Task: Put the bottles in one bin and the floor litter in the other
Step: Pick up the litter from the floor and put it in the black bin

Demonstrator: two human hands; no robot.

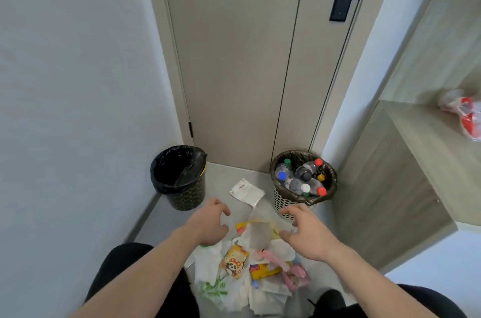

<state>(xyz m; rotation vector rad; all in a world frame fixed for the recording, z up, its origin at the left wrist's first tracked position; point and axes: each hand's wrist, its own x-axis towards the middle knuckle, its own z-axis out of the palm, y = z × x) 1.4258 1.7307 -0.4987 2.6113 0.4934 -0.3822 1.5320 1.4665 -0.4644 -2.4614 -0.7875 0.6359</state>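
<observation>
Both hands reach forward and down over a heap of litter on the floor. Left hand point(210, 224) hovers with fingers loosely curled and spread, holding nothing that can be seen. Right hand point(307, 231) is likewise spread, its fingertips close to a clear plastic wrapper point(260, 231) at the far end of the heap; whether they touch it cannot be told. The hands are apart, one on each side of the heap's far end.

The litter pile point(242, 273) lies near the person, between their knees: thin white plastic bags, a yellow snack packet point(234, 263), pink wrapping, crumpled paper. A white paper scrap point(247, 191) lies alone farther off, between the two bins.

On the far left stands a black bin point(179, 177) with a black liner, apparently empty inside. On the far right stands a white mesh bin point(283, 200), already full of bottles point(299, 179) with coloured caps. Both stand before a closed door point(234, 57).

The litter looks very light, soft and crinkly, likely slippery where it is film. It should handle best gathered in loose bunches, pinched at folds or corners, then carried left to the black bin.
</observation>
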